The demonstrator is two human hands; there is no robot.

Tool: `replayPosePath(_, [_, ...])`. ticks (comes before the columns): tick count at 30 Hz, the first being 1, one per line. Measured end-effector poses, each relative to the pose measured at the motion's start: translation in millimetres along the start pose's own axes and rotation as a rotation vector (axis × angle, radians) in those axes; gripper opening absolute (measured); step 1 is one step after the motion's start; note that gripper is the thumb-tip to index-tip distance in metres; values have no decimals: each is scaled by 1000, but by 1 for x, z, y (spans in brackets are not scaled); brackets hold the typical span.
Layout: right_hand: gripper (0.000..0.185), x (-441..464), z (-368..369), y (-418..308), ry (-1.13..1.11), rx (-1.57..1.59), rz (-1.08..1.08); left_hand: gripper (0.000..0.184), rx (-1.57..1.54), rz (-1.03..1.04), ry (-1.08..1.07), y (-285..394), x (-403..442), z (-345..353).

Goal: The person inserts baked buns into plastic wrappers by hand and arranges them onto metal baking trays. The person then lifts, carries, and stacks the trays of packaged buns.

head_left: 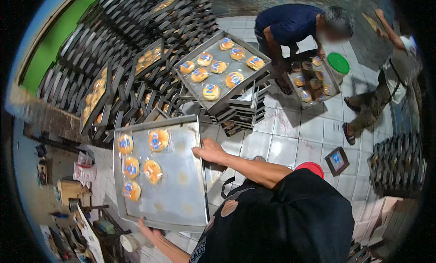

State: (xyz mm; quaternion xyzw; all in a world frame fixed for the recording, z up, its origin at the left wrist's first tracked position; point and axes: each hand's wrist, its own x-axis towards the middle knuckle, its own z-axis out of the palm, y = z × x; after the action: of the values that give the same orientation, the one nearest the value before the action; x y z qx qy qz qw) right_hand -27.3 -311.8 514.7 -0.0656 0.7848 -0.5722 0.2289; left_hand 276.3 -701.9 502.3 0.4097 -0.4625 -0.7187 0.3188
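A shallow metal baking tray (pixel 175 204) is held in front of me, tilted in view. Several round buns (pixel 131 167) in clear wrappers with blue print lie along its far side, while the part nearer my body shows bare metal with pale marks. My right hand (pixel 211 151) is closed around one side rim. On the opposite side, my left hand (pixel 151 232) grips the rim, its fingers partly hidden beneath the tray. Just past my right hand, another tray (pixel 218 101) of wrapped buns tops a stack of trays.
Tall stacks of dark trays (pixel 68 81) line the far wall. A bent-over person (pixel 290 24) handles a bun tray (pixel 313 99) beside a green-lidded tub (pixel 338 63). Another person (pixel 395 76) stands at right. A red round lid (pixel 311 168) and small dark tray (pixel 337 161) are on the tiles.
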Motion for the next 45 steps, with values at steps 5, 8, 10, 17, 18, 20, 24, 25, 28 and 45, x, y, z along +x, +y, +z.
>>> replayPosePath(5, [63,7,-7,-11,94,38,-57,38,7,20,15,13,9,29])
replayPosePath(8, [62,-15,-20,-24,156,37,-32,38,-45,-7,-26,21,-5,50])
replayPosePath(10, [61,-20,-3,-4,191,37,-96,38,-72,-6,-77,22,-2,36])
replayPosePath(17, [49,-55,-7,-15,286,86,-116,34,-88,-9,-161,22,8,35])
replayPosePath(18, [50,-56,-5,-14,301,80,-129,34,-83,-11,-151,20,13,34])
replayPosePath(20, [51,-54,-7,-13,294,81,-139,34,-75,-19,-149,20,14,37])
replayPosePath(24, [50,-52,-2,-15,292,63,-75,34,-76,-53,-156,18,13,36])
replayPosePath(25, [50,-56,-5,-21,265,73,-47,34,-80,-59,-148,17,14,34])
replayPosePath(28, [50,-55,-7,-24,221,95,-31,35,-85,-56,-122,15,17,29])
replayPosePath(45, [65,36,-140,-27,460,87,-126,33,-113,-66,-434,14,28,208])
